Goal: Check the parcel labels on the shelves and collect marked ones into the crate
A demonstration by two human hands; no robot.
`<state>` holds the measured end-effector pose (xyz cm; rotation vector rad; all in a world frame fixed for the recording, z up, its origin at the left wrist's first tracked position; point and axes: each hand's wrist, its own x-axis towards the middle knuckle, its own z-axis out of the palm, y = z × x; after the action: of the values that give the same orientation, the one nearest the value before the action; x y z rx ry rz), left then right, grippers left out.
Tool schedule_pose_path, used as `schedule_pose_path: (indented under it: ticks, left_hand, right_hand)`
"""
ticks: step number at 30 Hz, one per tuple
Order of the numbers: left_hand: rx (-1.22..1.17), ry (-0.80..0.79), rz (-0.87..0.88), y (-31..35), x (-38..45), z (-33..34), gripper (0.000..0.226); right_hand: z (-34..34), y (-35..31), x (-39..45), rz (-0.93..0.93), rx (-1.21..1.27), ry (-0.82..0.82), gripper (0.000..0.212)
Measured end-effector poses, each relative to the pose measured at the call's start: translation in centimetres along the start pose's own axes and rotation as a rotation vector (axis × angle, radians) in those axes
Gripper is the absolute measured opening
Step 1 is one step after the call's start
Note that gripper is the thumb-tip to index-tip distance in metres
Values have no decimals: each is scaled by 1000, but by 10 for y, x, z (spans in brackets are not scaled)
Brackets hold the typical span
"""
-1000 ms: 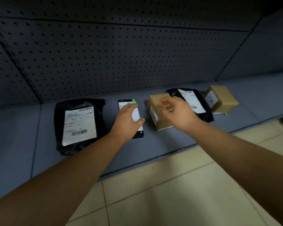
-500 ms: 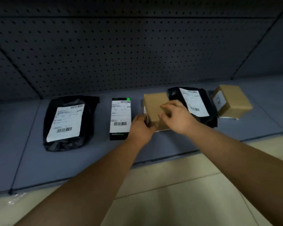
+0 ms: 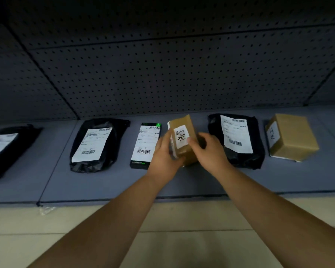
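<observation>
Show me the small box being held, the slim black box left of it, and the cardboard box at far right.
small box (image 3: 182,139), head view, white handwritten label.
slim black box (image 3: 146,145), head view, printed label.
cardboard box (image 3: 293,136), head view, top face.

Handwritten black marks on white sticker of small brown cardboard box, tilted, not legible. Similar scrawl on white sticker of larger tan cardboard box at right, unreadable. Printed shipping labels w/ barcodes on black poly mailers and slim black carton; print too small to read.
</observation>
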<state>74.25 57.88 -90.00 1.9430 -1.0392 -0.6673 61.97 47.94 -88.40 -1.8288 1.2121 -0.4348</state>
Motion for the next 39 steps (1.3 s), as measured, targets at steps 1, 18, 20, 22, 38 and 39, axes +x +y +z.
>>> schedule_pose_path:
  ticks: [1,18,20,22,38,39]
  left_hand:
    - [-12,-2,-68,-1,0,1,96]
    - [-155,-32,10,-4,12,-13,47]
    - [-108,-3,57,-6,7,-15,48]
    - [-74,26,58,-13,5,-16,48]
    - [566,-98,485,-20,32,-27,56]
    - [559,-55,526,-23,32,-27,54]
  right_hand:
    - [0,-2,2,-21,-36,18,55]
    - [-5,-22,-6,336,425,-111,34]
    - [-5,-20,-8,324,241,-90,55]
    - [-7,-18,-8,225,75,-62,52]
    - [-27,1,7,-43,-186,-159,69]
    - [-30,0,7,-75,-211,-141,65]
